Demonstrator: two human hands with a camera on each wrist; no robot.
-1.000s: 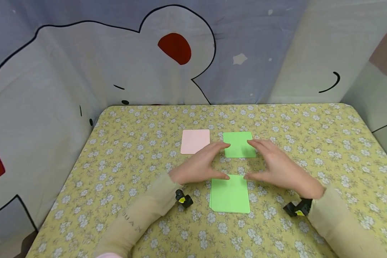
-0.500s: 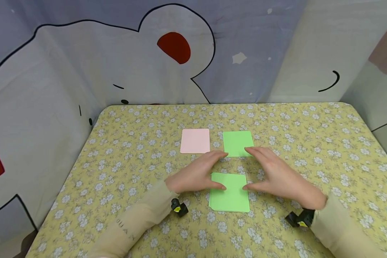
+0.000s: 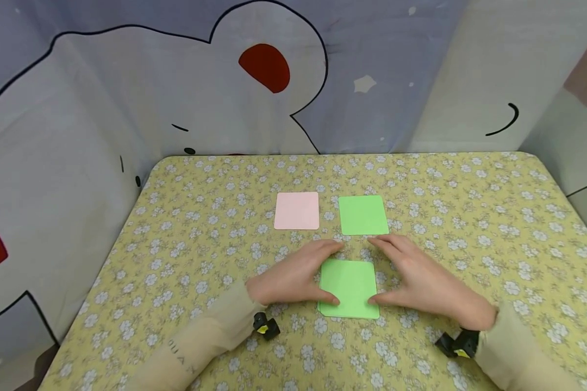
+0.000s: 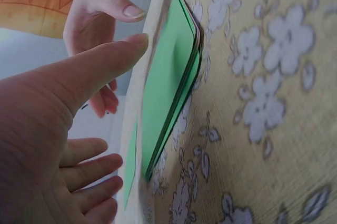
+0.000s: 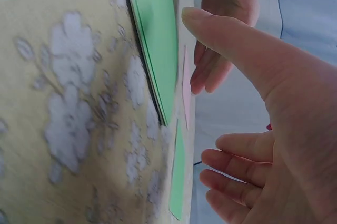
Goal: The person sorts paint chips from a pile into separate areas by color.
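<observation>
A small stack of square green cards (image 3: 349,285) with rounded corners lies on the flowered cloth, its layers slightly out of line. In the left wrist view the stack (image 4: 168,76) shows several thin layers with a pale one among them. My left hand (image 3: 295,274) hovers at its left side, thumb over the left part and fingers relaxed. On the right side, my right hand (image 3: 418,274) mirrors it, thumb tip at the stack's right edge. Neither hand grips anything. Farther back lie a single green card (image 3: 363,215) and a pink card (image 3: 297,210), side by side.
A yellow cloth with white flowers (image 3: 200,244) covers the table. Behind it hangs a curtain (image 3: 372,49) with cartoon figures, which also runs along the left and right sides. Each wrist wears a small black camera mount (image 3: 266,326).
Both hands have drawn back toward the person, from between the far green card and the stack to either side of the stack. The cards have stayed in place.
</observation>
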